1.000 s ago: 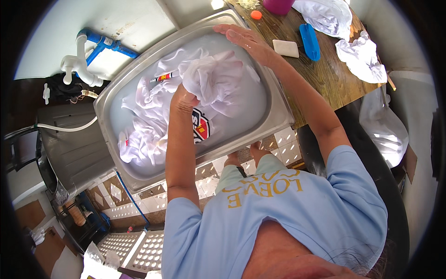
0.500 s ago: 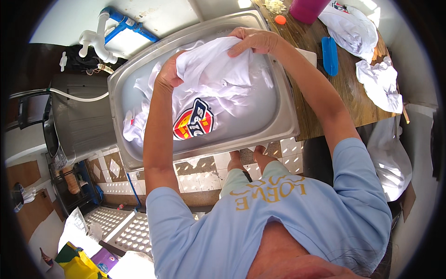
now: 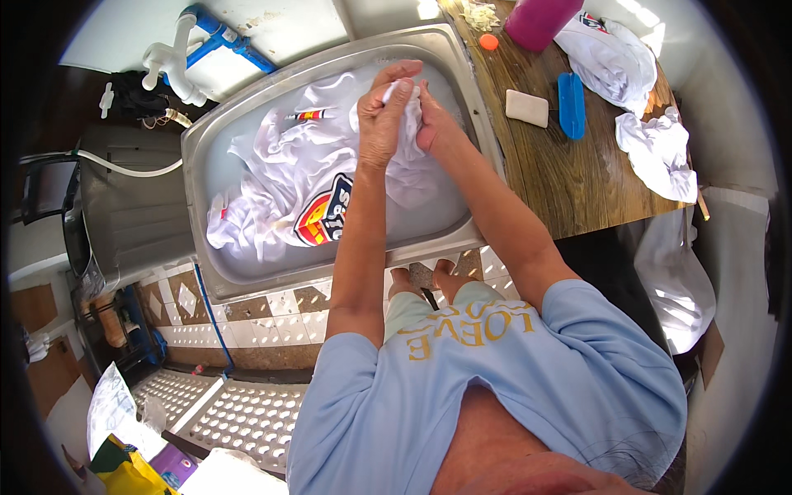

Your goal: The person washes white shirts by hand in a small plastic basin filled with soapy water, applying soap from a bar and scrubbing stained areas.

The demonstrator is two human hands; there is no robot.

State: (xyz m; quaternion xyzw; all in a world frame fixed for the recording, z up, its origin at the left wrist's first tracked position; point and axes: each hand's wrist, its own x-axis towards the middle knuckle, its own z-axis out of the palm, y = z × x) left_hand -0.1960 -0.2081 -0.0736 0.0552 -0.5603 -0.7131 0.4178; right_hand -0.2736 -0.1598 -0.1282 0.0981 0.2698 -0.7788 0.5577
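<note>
A wet white shirt [image 3: 289,169] with a red, yellow and dark blue crest lies bunched in cloudy water inside a metal sink [image 3: 191,198]. Near the sink's far right part, my left hand [image 3: 382,124] is closed around a gathered fold of the shirt. Facing it, my right hand [image 3: 433,125] grips the same bunched cloth, its fingers partly hidden behind the fabric. The two hands are close together just above the water. Part of the crest is covered by my left forearm.
On the wooden table [image 3: 577,186] at right are a pale soap bar [image 3: 526,108], a blue brush-shaped object [image 3: 570,106], an orange cap [image 3: 488,41], a purple container [image 3: 540,21] and white cloths [image 3: 658,153]. White and blue pipes [image 3: 173,62] stand behind the sink's left.
My hands were apart, holding up a spread part of the shirt; now they are together, bunching it farther right. The rest of the shirt has dropped into the water. The soap bar is uncovered.
</note>
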